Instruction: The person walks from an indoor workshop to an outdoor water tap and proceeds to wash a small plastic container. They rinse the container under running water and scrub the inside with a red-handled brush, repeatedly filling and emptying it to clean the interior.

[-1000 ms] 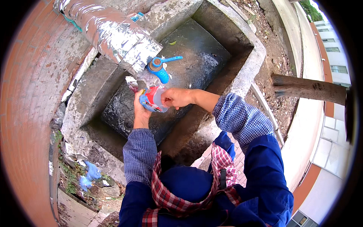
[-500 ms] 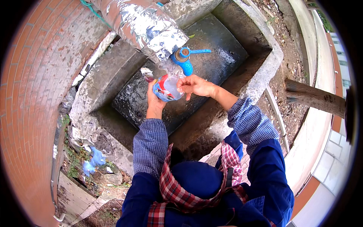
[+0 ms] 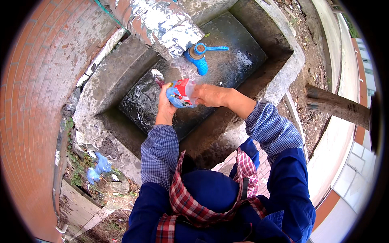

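Note:
A clear plastic container (image 3: pixel 180 94) with a red and blue printed label is tilted over the stone sink, its mouth toward the right. My left hand (image 3: pixel 165 104) wraps round its left side and grips it. At the mouth, my right hand (image 3: pixel 215 96) reaches in from the right; its fingertips are hidden inside or behind the rim, so their grip does not show. Just beyond the container is a blue tap (image 3: pixel 198 60) with a lever handle, fixed to a foil-wrapped pipe (image 3: pixel 166 28). A crumpled piece of clear plastic (image 3: pixel 182 67) lies beneath the tap.
The concrete sink (image 3: pixel 292 67) has thick, rough walls round a dark wet floor. A brick wall (image 3: pixel 32 121) rises at the left. Blue plastic scraps (image 3: pixel 99 167) lie among weeds at lower left, and a wooden post (image 3: pixel 338 103) stands at the right.
My right hand has moved from pinching at the container's rim to having its fingers in at the mouth. The container has turned in my left hand, showing more of its label.

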Action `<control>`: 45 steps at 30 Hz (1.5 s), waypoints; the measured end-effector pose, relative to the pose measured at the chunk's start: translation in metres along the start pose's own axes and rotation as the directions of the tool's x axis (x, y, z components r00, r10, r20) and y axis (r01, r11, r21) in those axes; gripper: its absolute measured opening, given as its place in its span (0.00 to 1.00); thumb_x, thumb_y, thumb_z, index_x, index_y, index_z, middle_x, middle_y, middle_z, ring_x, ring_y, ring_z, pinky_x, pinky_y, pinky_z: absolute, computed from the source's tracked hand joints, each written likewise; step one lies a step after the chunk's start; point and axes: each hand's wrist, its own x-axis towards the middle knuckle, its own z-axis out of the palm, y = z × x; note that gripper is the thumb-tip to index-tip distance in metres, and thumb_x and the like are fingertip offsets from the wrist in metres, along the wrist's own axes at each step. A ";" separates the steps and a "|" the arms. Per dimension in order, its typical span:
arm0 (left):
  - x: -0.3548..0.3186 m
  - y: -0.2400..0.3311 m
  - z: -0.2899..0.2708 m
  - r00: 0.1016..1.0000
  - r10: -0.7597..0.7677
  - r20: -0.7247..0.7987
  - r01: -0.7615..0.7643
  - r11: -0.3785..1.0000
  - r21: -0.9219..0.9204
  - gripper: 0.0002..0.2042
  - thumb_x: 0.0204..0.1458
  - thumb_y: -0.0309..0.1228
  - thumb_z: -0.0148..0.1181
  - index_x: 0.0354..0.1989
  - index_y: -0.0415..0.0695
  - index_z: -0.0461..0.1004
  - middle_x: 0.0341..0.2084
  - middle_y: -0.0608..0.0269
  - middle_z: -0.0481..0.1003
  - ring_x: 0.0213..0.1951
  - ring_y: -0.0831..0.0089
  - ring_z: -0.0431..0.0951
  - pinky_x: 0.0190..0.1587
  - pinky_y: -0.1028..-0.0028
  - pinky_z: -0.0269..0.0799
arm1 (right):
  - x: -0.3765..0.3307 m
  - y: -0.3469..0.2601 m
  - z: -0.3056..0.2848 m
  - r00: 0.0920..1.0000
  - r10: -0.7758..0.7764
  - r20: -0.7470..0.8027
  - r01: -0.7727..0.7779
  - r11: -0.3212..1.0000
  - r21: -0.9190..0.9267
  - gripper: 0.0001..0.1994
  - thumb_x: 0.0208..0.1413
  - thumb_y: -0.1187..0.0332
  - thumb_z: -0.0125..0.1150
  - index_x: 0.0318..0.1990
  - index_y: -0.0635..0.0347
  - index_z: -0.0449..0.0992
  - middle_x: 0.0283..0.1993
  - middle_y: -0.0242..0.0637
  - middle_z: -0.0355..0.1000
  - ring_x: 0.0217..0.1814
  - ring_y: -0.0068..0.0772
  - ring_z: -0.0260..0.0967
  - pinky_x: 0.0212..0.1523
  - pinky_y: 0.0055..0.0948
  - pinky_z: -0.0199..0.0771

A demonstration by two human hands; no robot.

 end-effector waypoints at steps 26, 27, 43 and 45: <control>-0.009 -0.016 -0.007 0.996 0.084 -0.032 -0.089 0.968 -0.235 0.25 0.45 0.52 0.39 0.45 0.50 0.69 0.40 0.58 0.72 0.41 0.55 0.71 0.36 0.54 0.68 | 0.028 -0.013 0.052 0.630 0.586 -0.509 0.260 0.458 0.850 0.06 0.57 0.69 0.48 0.33 0.63 0.65 0.23 0.30 0.64 0.18 0.17 0.61 0.19 0.18 0.62; -0.009 -0.016 -0.007 0.996 0.091 -0.013 -0.091 0.965 -0.244 0.25 0.46 0.53 0.39 0.45 0.49 0.69 0.39 0.58 0.72 0.41 0.55 0.71 0.35 0.55 0.69 | 0.030 -0.014 0.054 0.608 0.613 -0.504 0.301 0.410 0.861 0.06 0.57 0.69 0.48 0.34 0.63 0.65 0.23 0.30 0.65 0.18 0.17 0.61 0.18 0.18 0.62; -0.021 -0.012 -0.001 0.886 0.443 -0.135 -0.456 0.887 -0.080 0.18 0.49 0.40 0.52 0.40 0.37 0.67 0.36 0.58 0.73 0.38 0.68 0.74 0.44 0.69 0.68 | 0.015 -0.034 -0.015 0.730 0.630 -0.266 -0.667 0.742 -0.075 0.21 0.40 0.52 0.60 0.33 0.62 0.76 0.33 0.47 0.73 0.37 0.45 0.72 0.37 0.37 0.72; -0.022 -0.014 -0.002 0.881 0.456 -0.127 -0.464 0.885 -0.044 0.17 0.48 0.39 0.52 0.40 0.37 0.67 0.35 0.59 0.73 0.37 0.69 0.74 0.43 0.70 0.69 | 0.020 -0.037 -0.011 0.782 0.592 -0.194 -0.622 0.763 -0.178 0.17 0.44 0.58 0.55 0.36 0.62 0.76 0.37 0.47 0.72 0.40 0.45 0.72 0.40 0.38 0.71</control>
